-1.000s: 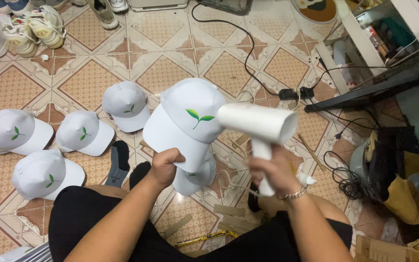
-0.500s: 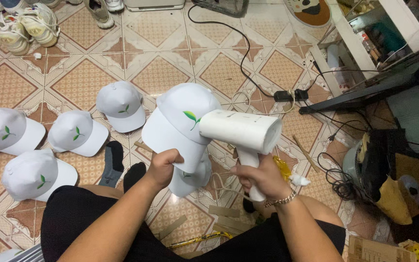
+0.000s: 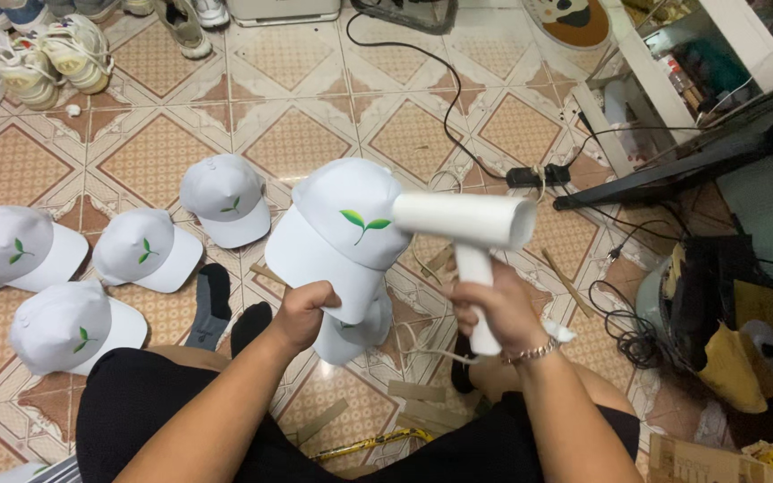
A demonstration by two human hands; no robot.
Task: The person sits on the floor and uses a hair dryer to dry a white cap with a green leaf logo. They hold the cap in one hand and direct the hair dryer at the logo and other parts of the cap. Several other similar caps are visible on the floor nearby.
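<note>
Above the tiled floor (image 3: 333, 116), our left hand (image 3: 301, 313) pinches the white cap (image 3: 342, 228) by its brim, while our right hand (image 3: 494, 309) — clenched round the handle — levels the white hair dryer (image 3: 467, 224), barrel crosswise, nozzle touching the cap's right side.

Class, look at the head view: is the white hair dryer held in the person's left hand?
No. The white hair dryer is gripped by its handle in the right hand, while the left hand holds the white cap by its brim.
</note>
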